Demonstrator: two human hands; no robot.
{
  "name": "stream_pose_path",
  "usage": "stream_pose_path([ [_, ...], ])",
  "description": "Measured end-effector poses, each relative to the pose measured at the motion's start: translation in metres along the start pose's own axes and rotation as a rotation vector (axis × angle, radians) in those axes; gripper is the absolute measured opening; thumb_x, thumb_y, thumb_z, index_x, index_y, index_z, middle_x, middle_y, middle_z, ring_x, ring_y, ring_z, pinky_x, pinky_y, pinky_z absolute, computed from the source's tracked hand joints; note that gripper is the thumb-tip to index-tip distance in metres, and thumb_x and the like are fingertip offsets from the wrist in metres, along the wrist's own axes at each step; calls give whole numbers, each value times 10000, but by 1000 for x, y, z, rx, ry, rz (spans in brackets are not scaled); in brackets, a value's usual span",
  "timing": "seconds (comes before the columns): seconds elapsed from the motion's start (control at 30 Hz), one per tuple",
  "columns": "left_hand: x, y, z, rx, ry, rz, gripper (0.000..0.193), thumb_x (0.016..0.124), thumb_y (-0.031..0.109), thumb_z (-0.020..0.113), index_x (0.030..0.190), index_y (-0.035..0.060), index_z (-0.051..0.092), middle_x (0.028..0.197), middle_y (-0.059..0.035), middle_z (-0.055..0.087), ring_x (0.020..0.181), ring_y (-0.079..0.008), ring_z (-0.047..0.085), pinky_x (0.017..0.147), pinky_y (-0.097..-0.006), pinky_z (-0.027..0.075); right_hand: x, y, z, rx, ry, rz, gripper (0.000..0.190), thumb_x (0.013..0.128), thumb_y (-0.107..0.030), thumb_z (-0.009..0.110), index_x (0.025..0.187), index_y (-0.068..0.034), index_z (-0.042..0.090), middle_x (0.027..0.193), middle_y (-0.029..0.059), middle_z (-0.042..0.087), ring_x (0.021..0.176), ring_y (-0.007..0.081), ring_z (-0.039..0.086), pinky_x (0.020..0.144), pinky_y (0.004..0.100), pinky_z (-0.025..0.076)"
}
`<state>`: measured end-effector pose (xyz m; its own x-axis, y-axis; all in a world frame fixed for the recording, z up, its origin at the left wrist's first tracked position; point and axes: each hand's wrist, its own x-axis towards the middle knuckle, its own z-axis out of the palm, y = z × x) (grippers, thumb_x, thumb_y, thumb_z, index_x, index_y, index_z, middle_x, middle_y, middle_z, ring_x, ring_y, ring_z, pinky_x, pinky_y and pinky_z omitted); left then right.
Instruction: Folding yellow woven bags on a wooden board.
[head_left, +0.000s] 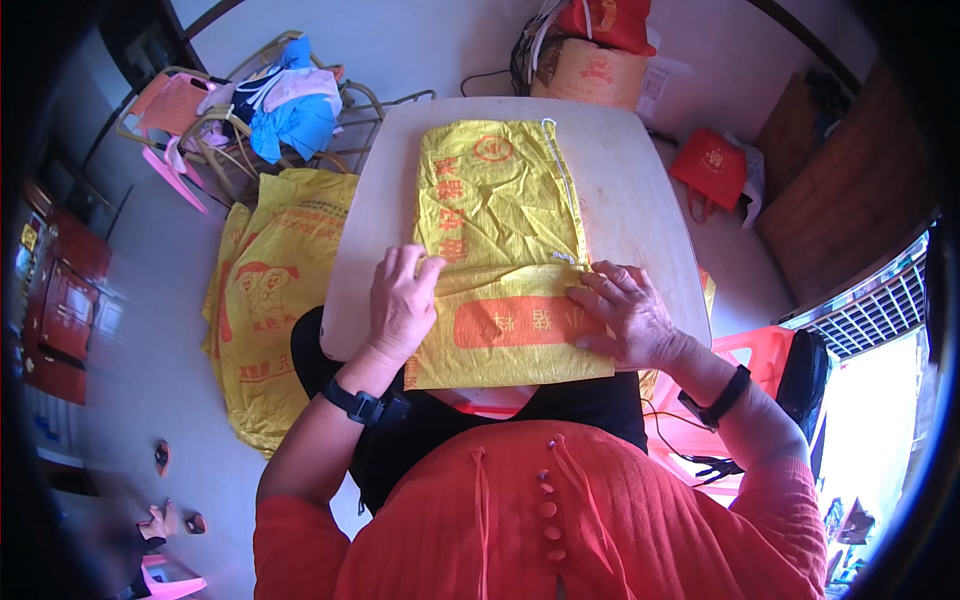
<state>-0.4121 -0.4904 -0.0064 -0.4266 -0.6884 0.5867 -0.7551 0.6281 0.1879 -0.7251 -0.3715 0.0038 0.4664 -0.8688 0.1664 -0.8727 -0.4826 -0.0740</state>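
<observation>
A yellow woven plastic sack (495, 202) with red printing lies flat on a pale tabletop (630, 202). Across its middle runs a crease, and the nearer section (517, 367) reaches past the table's front edge. White drawstring cord (564, 169) follows its right side. My left hand (405, 296) is at the sack's left edge beside the crease, thumb and fingers bent; whether they pinch the fabric is unclear. Spread over the right edge near the crease, my right hand (626, 311) rests its fingers on the sack.
More yellow sacks (285, 285) lie left of the table. Clothes (292, 105) are piled on a metal-framed chair (169, 105) behind them. A cardboard drum (592, 71) stands beyond the table, and a red bag (709, 169) is at right. Another person's foot (161, 521) shows lower left.
</observation>
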Motion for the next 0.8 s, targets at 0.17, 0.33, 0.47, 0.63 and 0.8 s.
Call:
stream_pose_path([
  [0.17, -2, -9, 10, -356, -178, 339, 274, 654, -119, 583, 867, 40, 651, 895, -72, 610, 886, -276, 603, 769, -374, 526, 28, 0, -11, -92, 38, -152, 625, 828, -424, 678, 1356, -125, 528, 1430, 117, 452, 1302, 334, 441, 1029, 500, 369],
  [0.33, 1, -24, 14, -502, -191, 248, 349, 646, -195, 510, 875, 37, 634, 896, -94, 626, 878, -303, 613, 769, -393, 535, 18, -7, 15, 78, -41, 19, 695, 909, -459, 576, 1493, -156, 353, 1526, 115, 362, 1390, 299, 362, 1079, 506, 328],
  [0.47, 8, -26, 9, -501, -282, 198, 329, 665, -166, 518, 877, 55, 640, 927, -84, 632, 925, -301, 611, 789, -398, 530, 17, -9, 11, 69, -102, 47, 714, 912, -481, 565, 1505, -158, 332, 1543, 115, 335, 1403, 294, 343, 1085, 507, 313],
  [0.63, 17, -1, 14, -407, -338, 358, 243, 875, 30, 579, 1079, 104, 690, 1215, -100, 632, 1220, -293, 537, 1036, -402, 435, 19, -11, 7, 76, -174, 51, 737, 903, -448, 576, 1501, -96, 329, 1557, 142, 299, 1415, 342, 309, 1086, 507, 301],
  [0.8, -1, -40, 38, -670, -306, 232, 292, 858, -30, 607, 1111, 95, 680, 1235, -72, 638, 1227, -295, 547, 1057, -392, 444, 8, 3, 13, 224, -167, -11, 792, 861, -478, 628, 1506, -126, 332, 1567, 139, 283, 1425, 343, 292, 1096, 518, 290],
])
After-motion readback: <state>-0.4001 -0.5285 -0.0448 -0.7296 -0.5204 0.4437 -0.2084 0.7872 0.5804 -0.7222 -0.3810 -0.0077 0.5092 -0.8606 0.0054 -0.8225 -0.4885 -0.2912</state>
